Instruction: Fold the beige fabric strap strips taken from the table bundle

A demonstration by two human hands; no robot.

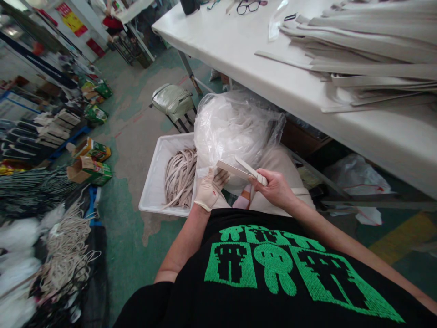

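Observation:
My right hand (pixel 276 186) is closed around a flat beige strap (pixel 235 170), folded back on itself at the grip so that two ends point left. My left hand (pixel 207 187) wears a pale glove with a small red mark. Its fingers are stretched out and apart, just below the strap's longer end; I cannot tell whether they touch it. Behind both hands a clear plastic bag (pixel 235 120) bulges with whitish material. Left of it, a white plastic bin (pixel 152 182) holds a heap of narrow beige strips (pixel 180 177).
A white table (pixel 218 45) runs along the right, bearing a thick stack of pale straps (pixel 368 50) and eyeglasses (pixel 248 7). A padded stool (pixel 173 100) stands beyond the bin. Open cartons (pixel 89 169) and bundled cords (pixel 70 248) line the left side.

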